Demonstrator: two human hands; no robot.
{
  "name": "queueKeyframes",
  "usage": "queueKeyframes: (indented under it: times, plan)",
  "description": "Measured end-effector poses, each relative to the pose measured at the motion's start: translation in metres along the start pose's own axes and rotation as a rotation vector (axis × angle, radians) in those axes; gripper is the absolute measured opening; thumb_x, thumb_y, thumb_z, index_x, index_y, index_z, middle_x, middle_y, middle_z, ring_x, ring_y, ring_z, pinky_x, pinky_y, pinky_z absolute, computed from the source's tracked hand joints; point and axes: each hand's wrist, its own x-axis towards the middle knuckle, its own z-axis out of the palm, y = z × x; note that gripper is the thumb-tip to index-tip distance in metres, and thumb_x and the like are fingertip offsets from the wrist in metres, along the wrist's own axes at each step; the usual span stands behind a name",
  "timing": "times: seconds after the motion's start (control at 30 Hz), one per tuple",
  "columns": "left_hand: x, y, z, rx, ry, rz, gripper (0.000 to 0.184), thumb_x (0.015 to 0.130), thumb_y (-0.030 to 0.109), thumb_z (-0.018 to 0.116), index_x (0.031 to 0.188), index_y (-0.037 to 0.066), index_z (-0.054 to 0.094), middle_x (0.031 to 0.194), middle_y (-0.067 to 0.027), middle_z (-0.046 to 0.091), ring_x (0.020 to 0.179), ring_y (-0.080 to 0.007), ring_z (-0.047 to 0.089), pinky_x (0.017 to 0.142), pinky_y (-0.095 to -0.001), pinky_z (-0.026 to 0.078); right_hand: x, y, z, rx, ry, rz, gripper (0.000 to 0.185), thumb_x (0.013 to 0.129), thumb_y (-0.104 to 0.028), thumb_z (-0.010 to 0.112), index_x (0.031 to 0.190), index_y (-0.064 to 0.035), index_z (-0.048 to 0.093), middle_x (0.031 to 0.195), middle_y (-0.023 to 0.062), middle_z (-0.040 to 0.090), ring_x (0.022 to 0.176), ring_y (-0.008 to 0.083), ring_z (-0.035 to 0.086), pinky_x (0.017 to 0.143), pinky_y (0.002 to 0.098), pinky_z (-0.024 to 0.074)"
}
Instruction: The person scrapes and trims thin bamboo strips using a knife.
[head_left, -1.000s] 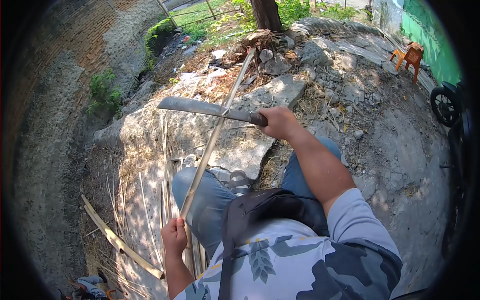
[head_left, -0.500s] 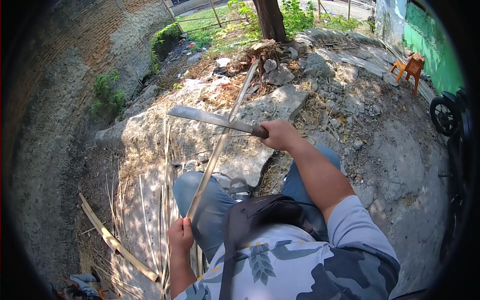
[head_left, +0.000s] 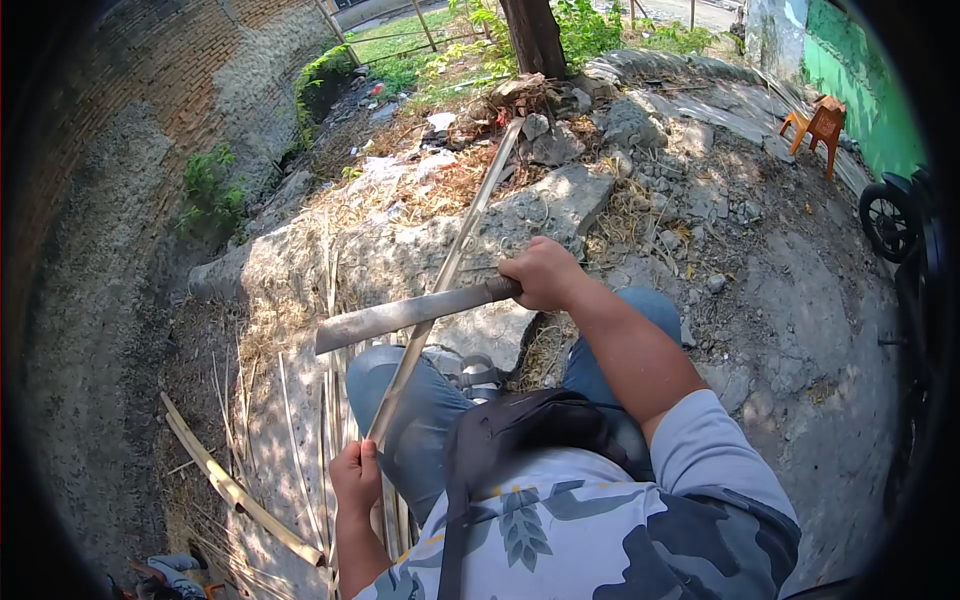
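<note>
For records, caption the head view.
Left hand grips long tan bamboo strip; right hand holds broad grey metal machete across it.

No text, label, brand, number or sign is showing clearly enough anywhere to be read.

The right arm [head_left: 640,360] extends far and leftward, the right hand [head_left: 545,274] curled tight. Nearer and farther left, the left hand [head_left: 356,474] grips with its thumb pointing far, the left forearm [head_left: 362,545] below it.
</note>
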Motion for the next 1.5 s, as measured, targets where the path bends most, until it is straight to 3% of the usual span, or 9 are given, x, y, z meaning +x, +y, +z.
queueKeyframes:
  times: [0.1, 0.2, 0.4, 0.6, 0.7, 0.93, 1.03, 1.17, 1.5]
  plan:
    - [-0.006, -0.005, -0.018, -0.053, -0.008, -0.061, 0.044, 0.106, 0.030, 0.063, 0.076, -0.001, 0.063, 0.057, -0.0031, 0.052, 0.056, -0.0098, 0.044, 0.051, -0.0323, 0.036, -0.002, 0.021, 0.000, 0.068, 0.195, 0.262, 0.015, 0.076, -0.024, 0.074, 0.085, -0.0165, 0.066, 0.072, 0.0056, 0.069, 0.074, 0.0331, 0.069, 0.079, 0.0433, 0.0516]
    - [0.000, 0.012, -0.018, -0.023, 0.006, -0.057, 0.045, 0.107, 0.032, 0.061, 0.076, -0.001, 0.062, 0.062, 0.0002, 0.052, 0.060, -0.0083, 0.044, 0.053, -0.0306, 0.035, -0.001, 0.001, -0.007, 0.107, 0.127, 0.282, 0.018, 0.075, -0.025, 0.072, 0.091, -0.0169, 0.069, 0.080, 0.0081, 0.072, 0.078, 0.0325, 0.071, 0.081, 0.0468, 0.0525]
    - [0.024, 0.028, 0.011, -0.065, -0.011, 0.044, 0.042, 0.106, 0.029, 0.062, 0.077, -0.002, 0.061, 0.058, -0.0078, 0.051, 0.056, -0.0128, 0.045, 0.053, -0.0353, 0.037, 0.005, -0.037, -0.009, -0.043, -0.002, -0.153, 0.017, 0.073, -0.024, 0.073, 0.089, -0.0177, 0.068, 0.079, 0.0072, 0.072, 0.075, 0.0334, 0.070, 0.082, 0.0454, 0.0521]
    - [0.002, -0.010, -0.026, -0.095, 0.044, -0.098, 0.041, 0.107, 0.026, 0.060, 0.077, -0.002, 0.062, 0.057, -0.0063, 0.051, 0.056, -0.0121, 0.045, 0.052, -0.0347, 0.037, -0.004, 0.030, -0.019, 0.131, 0.061, 0.399, 0.020, 0.076, -0.026, 0.072, 0.093, -0.0152, 0.069, 0.082, 0.0093, 0.073, 0.089, 0.0349, 0.072, 0.080, 0.0493, 0.0551]
    - [0.001, -0.005, -0.008, -0.036, 0.097, -0.049, 0.041, 0.107, 0.026, 0.059, 0.079, -0.004, 0.063, 0.059, -0.0049, 0.054, 0.057, -0.0114, 0.047, 0.053, -0.0336, 0.038, -0.001, 0.010, -0.019, 0.128, 0.042, 0.416, 0.021, 0.078, -0.027, 0.072, 0.095, -0.0146, 0.069, 0.085, 0.0114, 0.073, 0.093, 0.0366, 0.072, 0.080, 0.0512, 0.0561]
    - [0.020, 0.037, 0.019, -0.117, 0.000, -0.031, 0.042, 0.109, 0.027, 0.056, 0.077, -0.001, 0.061, 0.062, -0.0013, 0.053, 0.061, -0.0090, 0.046, 0.056, -0.0309, 0.038, 0.002, -0.027, -0.002, 0.051, 0.054, -0.090, 0.018, 0.070, -0.024, 0.074, 0.085, -0.0163, 0.067, 0.073, 0.0067, 0.070, 0.073, 0.0301, 0.070, 0.079, 0.0438, 0.0514]
    - [0.025, 0.022, 0.006, -0.046, -0.016, 0.009, 0.042, 0.108, 0.027, 0.058, 0.077, -0.001, 0.061, 0.059, -0.0028, 0.051, 0.059, -0.0098, 0.045, 0.054, -0.0326, 0.037, -0.002, -0.011, -0.005, -0.031, 0.140, -0.108, 0.014, 0.068, -0.021, 0.074, 0.077, -0.0178, 0.063, 0.066, 0.0058, 0.065, 0.065, 0.0286, 0.066, 0.077, 0.0397, 0.0489]
    - [0.005, 0.004, -0.009, -0.091, 0.037, 0.042, 0.042, 0.106, 0.026, 0.061, 0.075, -0.002, 0.060, 0.055, -0.0045, 0.049, 0.055, -0.0107, 0.043, 0.051, -0.0342, 0.036, -0.008, 0.019, -0.024, 0.174, 0.065, 0.417, 0.019, 0.078, -0.025, 0.073, 0.092, -0.0138, 0.069, 0.088, 0.0132, 0.073, 0.092, 0.0328, 0.072, 0.082, 0.0497, 0.0559]
    - [0.002, 0.007, 0.005, -0.057, 0.072, 0.012, 0.042, 0.105, 0.024, 0.062, 0.070, -0.001, 0.056, 0.053, -0.0062, 0.046, 0.052, -0.0110, 0.040, 0.048, -0.0347, 0.033, -0.006, 0.011, -0.020, 0.207, 0.058, 0.455, 0.022, 0.082, -0.029, 0.071, 0.099, -0.0144, 0.072, 0.094, 0.0146, 0.073, 0.095, 0.0368, 0.071, 0.083, 0.0506, 0.0563]
